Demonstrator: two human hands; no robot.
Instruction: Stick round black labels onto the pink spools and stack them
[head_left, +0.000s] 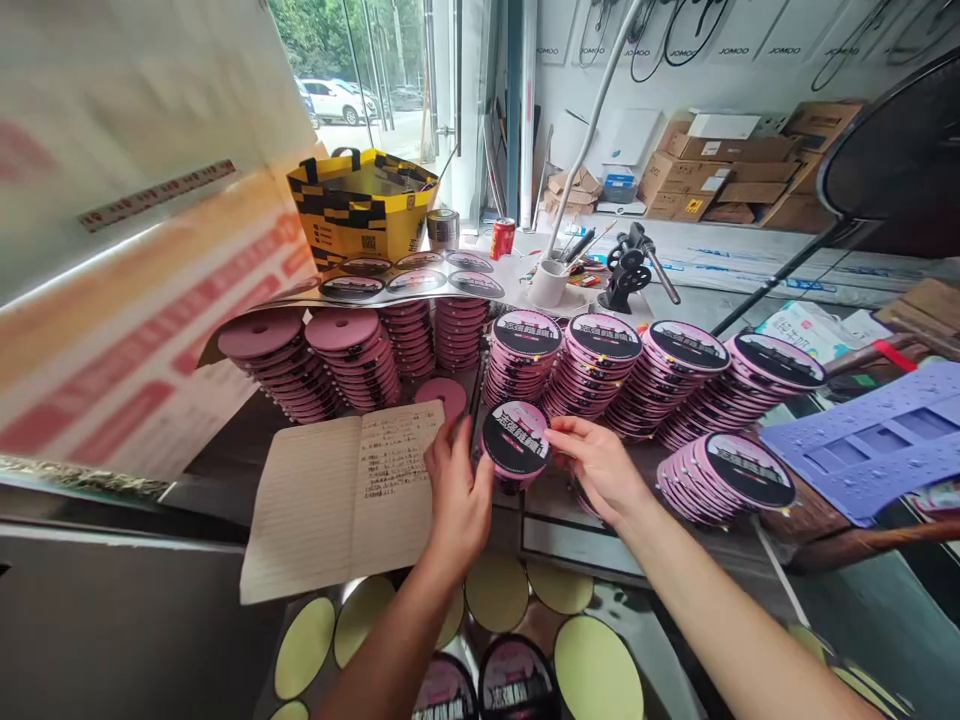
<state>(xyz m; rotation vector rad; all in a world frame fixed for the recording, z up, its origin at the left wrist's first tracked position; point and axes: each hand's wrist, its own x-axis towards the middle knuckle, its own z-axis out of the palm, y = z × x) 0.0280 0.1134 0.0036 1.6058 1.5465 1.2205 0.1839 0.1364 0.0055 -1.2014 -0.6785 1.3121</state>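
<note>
A pink disc with a black-and-pink round label (516, 437) is between my two hands, in the middle of the table. My left hand (459, 490) curves around its left side, thumb at the lower edge. At the right edge, the thumb and forefinger of my right hand (596, 465) pinch the rim. Just behind my left fingers lies a bare pink disc (441, 397). Beyond the held disc stand stacks of labelled discs (527, 333), and another labelled stack (750, 470) leans over on the right. Unlabelled pink discs (343, 330) are piled at the left.
An open handwritten notebook (307, 500) lies left of my hands. Sheets with round stickers (497, 595) are at the front edge. A yellow-black bag (375, 225), a red can (502, 238) and a white cup of tools (549, 284) stand behind. A purple plastic piece (870, 430) is at right.
</note>
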